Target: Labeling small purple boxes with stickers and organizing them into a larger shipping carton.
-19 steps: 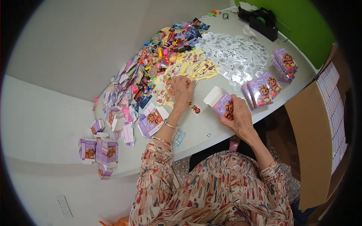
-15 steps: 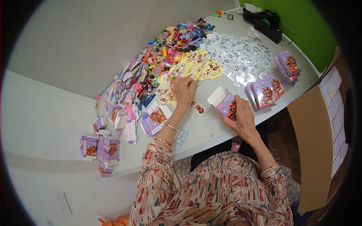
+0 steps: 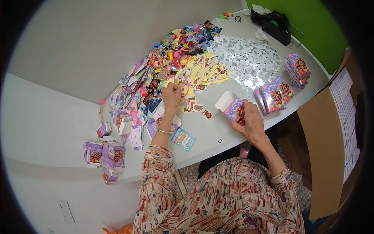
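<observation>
My right hand (image 3: 252, 121) is wrapped round a small purple carton (image 3: 235, 111) with a colourful cartoon figure; its white end flap stands open toward the upper left. My left hand (image 3: 172, 98) has its fingers drawn together at the near edge of a pile of small colourful toys (image 3: 176, 54). Whatever is between those fingers is hidden. Beside that hand lie yellow sticker strips (image 3: 204, 68) and small white cards with brown figures (image 3: 207, 113). Under my left forearm another purple carton is partly covered, and a blue packet (image 3: 183, 139) rests next to the wrist.
Silvery-white packets (image 3: 249, 58) are heaped farther back. Filled-looking purple cartons (image 3: 272, 97) stand at the right, with a stack (image 3: 298, 70) behind them. More cartons (image 3: 113, 154) crowd the left edge. A black tape dispenser (image 3: 276, 31) sits far back; a large cardboard box (image 3: 323, 156) is at right.
My left hand has moved left, from the yellow strips to the toy pile's edge, uncovering more of the blue packet. The right hand and its carton have barely moved.
</observation>
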A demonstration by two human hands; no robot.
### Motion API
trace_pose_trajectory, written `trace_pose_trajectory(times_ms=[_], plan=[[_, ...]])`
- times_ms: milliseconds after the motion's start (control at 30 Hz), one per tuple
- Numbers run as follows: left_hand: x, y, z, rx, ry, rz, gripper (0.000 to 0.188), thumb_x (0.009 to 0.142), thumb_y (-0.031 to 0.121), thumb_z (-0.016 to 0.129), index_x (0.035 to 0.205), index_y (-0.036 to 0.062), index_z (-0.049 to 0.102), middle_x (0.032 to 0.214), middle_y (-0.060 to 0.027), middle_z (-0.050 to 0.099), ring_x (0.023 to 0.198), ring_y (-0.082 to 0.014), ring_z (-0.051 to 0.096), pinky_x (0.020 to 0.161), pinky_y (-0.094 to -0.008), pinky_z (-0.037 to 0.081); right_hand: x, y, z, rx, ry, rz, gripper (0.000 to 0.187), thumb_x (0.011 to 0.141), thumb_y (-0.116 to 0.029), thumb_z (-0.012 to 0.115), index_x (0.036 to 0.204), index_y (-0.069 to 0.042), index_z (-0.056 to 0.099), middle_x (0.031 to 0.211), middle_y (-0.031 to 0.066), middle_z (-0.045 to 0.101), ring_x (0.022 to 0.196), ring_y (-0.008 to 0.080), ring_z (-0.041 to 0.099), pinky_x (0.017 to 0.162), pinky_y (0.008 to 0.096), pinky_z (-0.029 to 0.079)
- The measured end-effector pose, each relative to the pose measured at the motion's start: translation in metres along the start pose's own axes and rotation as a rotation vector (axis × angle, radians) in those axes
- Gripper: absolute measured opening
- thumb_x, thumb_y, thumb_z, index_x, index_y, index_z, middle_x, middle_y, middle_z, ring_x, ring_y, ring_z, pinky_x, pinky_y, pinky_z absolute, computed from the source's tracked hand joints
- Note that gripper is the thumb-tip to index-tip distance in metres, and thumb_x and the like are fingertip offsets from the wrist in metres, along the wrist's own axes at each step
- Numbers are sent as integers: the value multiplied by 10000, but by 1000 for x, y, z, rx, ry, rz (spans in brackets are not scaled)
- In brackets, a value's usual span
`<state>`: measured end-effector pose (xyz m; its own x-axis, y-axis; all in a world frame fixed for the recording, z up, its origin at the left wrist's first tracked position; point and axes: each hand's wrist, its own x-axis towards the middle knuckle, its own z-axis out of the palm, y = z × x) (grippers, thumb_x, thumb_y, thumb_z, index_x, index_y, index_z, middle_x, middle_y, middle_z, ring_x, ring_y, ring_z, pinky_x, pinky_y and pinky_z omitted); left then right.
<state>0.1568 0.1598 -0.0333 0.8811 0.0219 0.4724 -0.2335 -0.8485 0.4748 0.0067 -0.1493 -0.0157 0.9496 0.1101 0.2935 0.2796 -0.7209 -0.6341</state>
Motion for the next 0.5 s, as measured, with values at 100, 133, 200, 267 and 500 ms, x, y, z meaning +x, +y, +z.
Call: trace_pose_trajectory(times_ms=[100,133,200,267,500], plan=[[7,10,-15,10,-48,-70,168,802,103,673,918,-4,617,766,-81,654,663,-185,619,638,-308,489,-1,2,3,6,40,-25,742,687,-289,764,1242,39,396,997,174,522,927,333,499,834,410,431],[10,15,-23,-170,-80,-109,161,826,88,656,946,-14,626,779,-58,656,672,-149,615,631,-281,487,-1,1,3,-12,46,-39,759,679,-291,770,1250,38,393,1000,173,522,923,333,500,829,412,432],[15,37,-37,-362,-173,-146,192,878,45,612,1054,-24,648,838,-12,659,720,-73,609,619,-213,490,0,0,3,-31,48,-45,775,672,-294,775,1257,38,391,1003,171,523,918,334,500,825,414,433],[16,48,-49,-486,-201,-233,198,877,46,615,1061,-16,653,853,-19,666,726,-75,615,629,-214,504,2,-5,0,-42,-42,36,827,703,-326,767,1323,47,366,1129,188,529,994,358,499,885,420,431],[-2,123,-62,-913,-329,-332,150,892,46,617,1018,-17,667,858,-30,671,735,-90,643,652,-216,532,5,-15,-4,-55,-64,67,818,726,-279,765,1347,40,337,1204,195,507,1005,366,499,877,422,447]])
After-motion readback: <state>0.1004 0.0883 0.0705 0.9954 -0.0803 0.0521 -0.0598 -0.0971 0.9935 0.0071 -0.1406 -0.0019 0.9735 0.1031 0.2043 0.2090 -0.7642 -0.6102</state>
